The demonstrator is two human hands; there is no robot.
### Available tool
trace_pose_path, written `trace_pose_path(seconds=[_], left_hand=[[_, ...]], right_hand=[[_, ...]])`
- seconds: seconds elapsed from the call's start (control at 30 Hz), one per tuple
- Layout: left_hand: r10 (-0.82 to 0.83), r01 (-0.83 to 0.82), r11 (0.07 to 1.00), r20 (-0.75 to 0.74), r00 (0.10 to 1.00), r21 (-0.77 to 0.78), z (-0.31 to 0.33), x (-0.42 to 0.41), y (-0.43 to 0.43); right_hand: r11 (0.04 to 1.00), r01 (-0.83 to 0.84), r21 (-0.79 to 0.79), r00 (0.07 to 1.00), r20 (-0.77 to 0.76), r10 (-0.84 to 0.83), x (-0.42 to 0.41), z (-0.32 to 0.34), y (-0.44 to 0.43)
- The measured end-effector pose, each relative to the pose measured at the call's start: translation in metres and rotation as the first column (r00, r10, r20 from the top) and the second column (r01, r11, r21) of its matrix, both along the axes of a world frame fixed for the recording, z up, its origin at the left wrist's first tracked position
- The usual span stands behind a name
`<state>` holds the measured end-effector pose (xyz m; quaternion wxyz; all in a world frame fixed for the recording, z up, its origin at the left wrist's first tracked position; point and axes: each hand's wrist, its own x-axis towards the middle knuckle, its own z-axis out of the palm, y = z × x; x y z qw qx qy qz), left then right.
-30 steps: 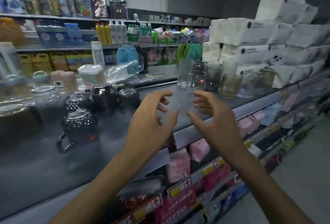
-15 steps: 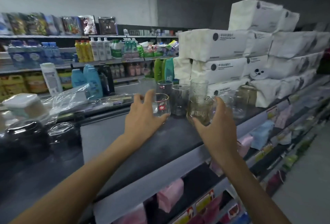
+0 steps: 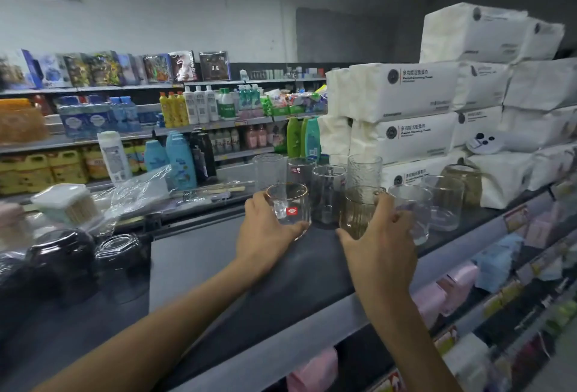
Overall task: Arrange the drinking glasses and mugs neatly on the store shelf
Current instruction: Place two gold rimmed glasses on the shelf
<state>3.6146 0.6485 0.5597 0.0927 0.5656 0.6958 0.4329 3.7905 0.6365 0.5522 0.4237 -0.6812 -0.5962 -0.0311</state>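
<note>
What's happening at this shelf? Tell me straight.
A person is sorting glassware on the dark top shelf. The left hand grips a clear glass with a red sticker; the right hand grips an amber ribbed glass to its right. More glasses stand just behind, next to stacked white tissue packs.

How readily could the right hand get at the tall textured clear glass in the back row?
Probably not as things stand: the right hand grips the amber ribbed glass, which stands directly in front of the tall textured clear glass. It would have to let go and reach over.
</note>
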Motion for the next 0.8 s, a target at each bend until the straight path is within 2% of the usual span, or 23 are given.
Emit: trace_pose_path(seconds=[0.2,0.33,0.6,0.73,0.77,0.8], left_hand=[[-0.036,0.043,0.998,0.183,0.982,-0.035,0.006,-0.007,-0.001],[-0.066,0.078,0.996,0.248,0.967,-0.037,0.005,-0.010,-0.007],[-0.109,0.103,0.994,0.330,0.938,0.036,0.007,-0.015,-0.031],[-0.106,0.085,0.994,0.418,0.902,0.069,0.010,-0.022,-0.052],[-0.103,0.071,0.994,0.439,0.893,0.088,0.012,-0.024,-0.060],[-0.102,0.058,0.992,0.455,0.885,0.111,0.015,-0.027,-0.069]], right_hand=[[0.999,-0.017,0.042,1.000,-0.007,0.017,0.001,-0.001,0.000],[0.995,-0.055,0.078,0.998,-0.036,0.058,0.005,-0.005,0.001],[0.934,-0.262,0.244,0.937,-0.167,0.306,0.016,-0.011,-0.013],[0.842,-0.380,0.383,0.828,-0.265,0.495,0.014,0.000,-0.036],[0.805,-0.424,0.415,0.751,-0.336,0.569,0.012,0.005,-0.043],[0.757,-0.479,0.445,0.625,-0.432,0.650,0.009,0.012,-0.049]])
